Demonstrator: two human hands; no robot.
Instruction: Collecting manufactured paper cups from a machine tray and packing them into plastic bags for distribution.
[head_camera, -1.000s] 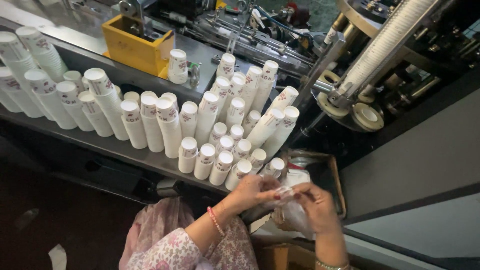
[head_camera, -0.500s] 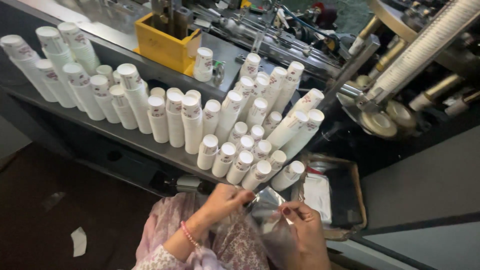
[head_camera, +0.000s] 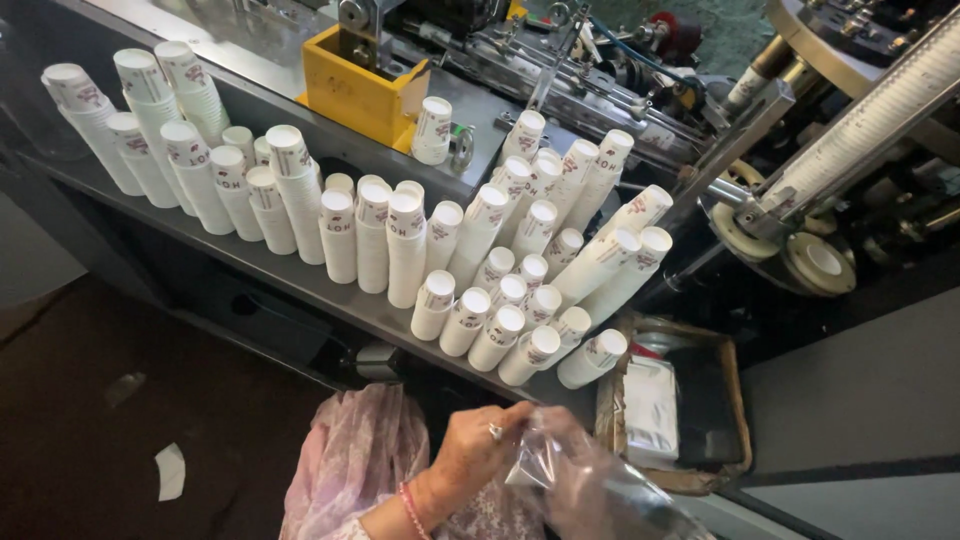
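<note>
Plastic bag (head_camera: 590, 480) pinched at mouth by left hand (head_camera: 480, 450); right hand hidden behind it, grip unclear; cup stacks (head_camera: 500, 320) lie just ahead on desk (head_camera: 250, 262).

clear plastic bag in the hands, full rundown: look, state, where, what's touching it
The clear plastic bag is thin, glossy, crinkled film, see-through with white glare streaks. It sits at the bottom of the frame, below the shelf edge, running down and right out of view. The left hand, ring on one finger, pinches its upper edge. The right hand is mostly hidden behind the film. Whether anything is inside cannot be told.
</note>
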